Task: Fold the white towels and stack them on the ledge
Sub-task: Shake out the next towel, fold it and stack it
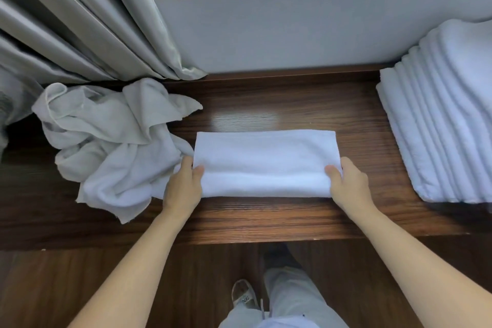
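Note:
A white towel [265, 160], folded into a long rectangle, lies flat in the middle of the dark wooden ledge [292, 104]. My left hand [185, 184] pinches its left end, thumb on top and fingers tucked under the fold. My right hand [348, 181] pinches the right end the same way. A heap of crumpled white towels [111, 138] lies at the left, touching the folded towel's left end. A tall stack of folded white towels [442, 125] stands at the right of the ledge.
Grey curtains [87, 21] hang down onto the ledge's back left corner. A pale wall [292, 29] runs behind the ledge. Below the ledge's front edge is wood floor [186, 274], with my light trousers and a shoe [243, 295].

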`<state>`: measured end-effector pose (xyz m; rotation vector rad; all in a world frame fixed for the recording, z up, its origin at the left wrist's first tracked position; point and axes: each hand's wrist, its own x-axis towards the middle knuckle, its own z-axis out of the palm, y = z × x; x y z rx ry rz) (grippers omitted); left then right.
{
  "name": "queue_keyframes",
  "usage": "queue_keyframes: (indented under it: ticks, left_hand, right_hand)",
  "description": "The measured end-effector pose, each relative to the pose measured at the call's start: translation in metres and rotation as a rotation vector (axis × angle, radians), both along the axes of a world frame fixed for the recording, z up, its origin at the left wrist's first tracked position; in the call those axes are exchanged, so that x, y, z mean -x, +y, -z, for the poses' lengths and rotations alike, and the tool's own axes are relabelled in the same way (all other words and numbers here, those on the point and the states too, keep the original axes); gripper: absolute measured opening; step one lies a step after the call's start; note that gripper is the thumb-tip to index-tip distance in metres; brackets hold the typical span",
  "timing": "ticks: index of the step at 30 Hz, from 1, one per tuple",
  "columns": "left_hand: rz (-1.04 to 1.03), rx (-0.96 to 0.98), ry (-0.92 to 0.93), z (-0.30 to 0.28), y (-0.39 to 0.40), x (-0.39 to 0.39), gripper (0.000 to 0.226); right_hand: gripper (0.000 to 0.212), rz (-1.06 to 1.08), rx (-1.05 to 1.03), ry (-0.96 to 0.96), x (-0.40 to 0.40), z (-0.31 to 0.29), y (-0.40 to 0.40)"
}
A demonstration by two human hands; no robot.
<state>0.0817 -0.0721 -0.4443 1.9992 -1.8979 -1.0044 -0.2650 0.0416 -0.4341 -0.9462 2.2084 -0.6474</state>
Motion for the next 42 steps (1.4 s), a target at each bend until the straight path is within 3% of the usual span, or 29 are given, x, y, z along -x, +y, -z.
queue_keyframes:
  ticks: [4, 8, 13, 18, 24, 27, 30, 33, 36, 42]
  left_hand:
    - [-0.068, 0.101, 0.142, -0.004, 0.010, 0.006, 0.010]
    - [-0.191, 0.064, 0.332, -0.005, 0.020, 0.011, 0.016]
    - [-0.262, 0.128, 0.333, 0.001, 0.024, 0.023, 0.020]
    - [-0.202, 0.193, 0.138, 0.010, 0.017, 0.023, 0.031]
    - [-0.174, 0.193, -0.108, 0.005, 0.013, 0.031, 0.028]
    - [-0.030, 0.388, -0.296, 0.004, 0.015, 0.037, 0.042]
    - [0.438, 0.602, -0.294, -0.003, 0.011, 0.057, 0.048]
    - [0.756, 0.433, -0.365, 0.002, 0.000, 0.077, 0.063]
    - [0.743, 0.227, -0.410, 0.019, -0.015, 0.075, 0.086]
    - [0.689, 0.190, -0.460, 0.020, -0.028, 0.064, 0.116]
  right_hand:
    - [0.026, 0.032, 0.069, -0.018, -0.007, -0.004, 0.001]
    - [0.028, 0.044, 0.119, -0.042, -0.012, -0.010, 0.002]
    - [0.033, 0.098, 0.157, -0.017, -0.019, -0.006, 0.002]
    - [0.031, 0.051, 0.086, 0.109, -0.015, 0.003, 0.001]
    - [0.026, -0.006, -0.056, 0.314, -0.018, 0.007, 0.001]
    - [0.033, 0.008, 0.032, 0.482, -0.020, 0.002, -0.004]
    - [0.044, -0.292, 0.281, 0.620, -0.030, -0.007, -0.026]
    - [0.059, -0.715, 0.208, 0.610, -0.044, 0.005, -0.052]
    - [0.075, -0.873, -0.028, 0.635, -0.037, 0.027, -0.054]
    - [0.079, -0.664, -0.171, 0.698, -0.011, 0.034, -0.051]
